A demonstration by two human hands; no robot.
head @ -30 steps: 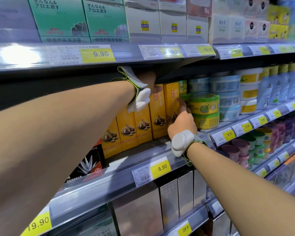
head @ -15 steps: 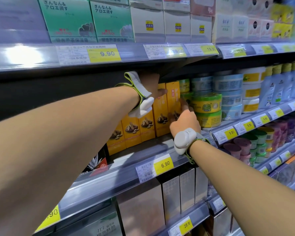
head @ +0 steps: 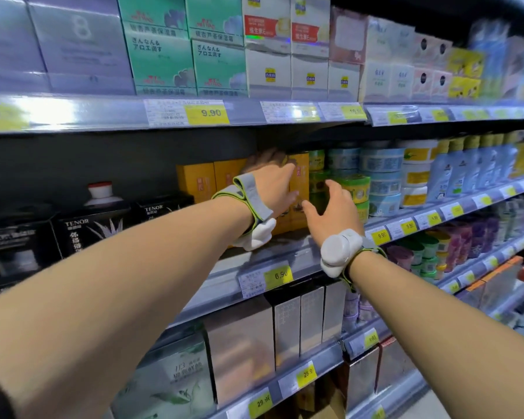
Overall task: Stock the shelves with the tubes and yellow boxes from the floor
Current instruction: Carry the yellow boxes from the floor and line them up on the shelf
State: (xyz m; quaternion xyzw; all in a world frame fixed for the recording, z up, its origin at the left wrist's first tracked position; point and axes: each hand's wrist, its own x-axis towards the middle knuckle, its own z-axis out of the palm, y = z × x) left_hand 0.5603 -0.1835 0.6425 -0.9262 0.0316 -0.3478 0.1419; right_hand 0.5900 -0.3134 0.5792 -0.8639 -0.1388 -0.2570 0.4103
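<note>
Two hands reach to the middle shelf (head: 254, 264); the right hand (head: 330, 213) hovers with fingers spread, holding nothing; the left hand (head: 273, 182) lies against the yellow boxes (head: 298, 189), its fingers blurred, grip unclear; three boxes show, more hidden behind the wrist; beyond them, stacked green jars (head: 351, 189).
</note>
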